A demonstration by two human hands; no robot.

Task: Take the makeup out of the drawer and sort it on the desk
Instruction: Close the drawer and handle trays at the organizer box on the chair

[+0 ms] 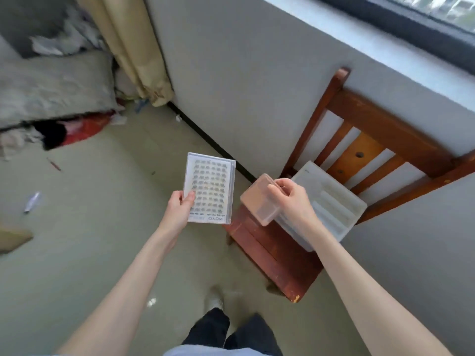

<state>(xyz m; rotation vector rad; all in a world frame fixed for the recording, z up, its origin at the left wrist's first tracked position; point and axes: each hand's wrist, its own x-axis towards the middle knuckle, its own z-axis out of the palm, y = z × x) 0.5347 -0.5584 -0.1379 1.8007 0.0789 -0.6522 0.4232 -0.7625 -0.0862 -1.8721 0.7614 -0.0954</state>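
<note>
Head view, looking down: I see both bare forearms reaching forward over a pale tiled floor (102, 227). My left hand (178, 209) holds a flat clear case of false-lash clusters (209, 188) by its lower left corner, thumb curled over the front face and fingers hidden behind; the case stands nearly upright, its printed edge lowest, with open floor beneath it and to its left. My right hand (290, 199) has its fingers curled round the upper right end of a small translucent pinkish box (259, 200), held tilted just above the near left corner of a wooden chair (359, 140). The two items are apart, with a narrow gap of air between them. On the chair seat lies a frosted plastic organiser tray (331, 201) with long compartments; my right wrist covers part of its near edge, and its far corner reaches the slatted backrest. The chair back stands against a grey wall (244, 86) under a window sill (372, 39). The red-brown seat edge projects toward me, bare at its near corner. At upper left a grey cushion (51, 86), a beige curtain (133, 47) and scattered litter border the floor. Dark trouser legs (231, 335) and a shoe (214, 300) show at the bottom edge.
</note>
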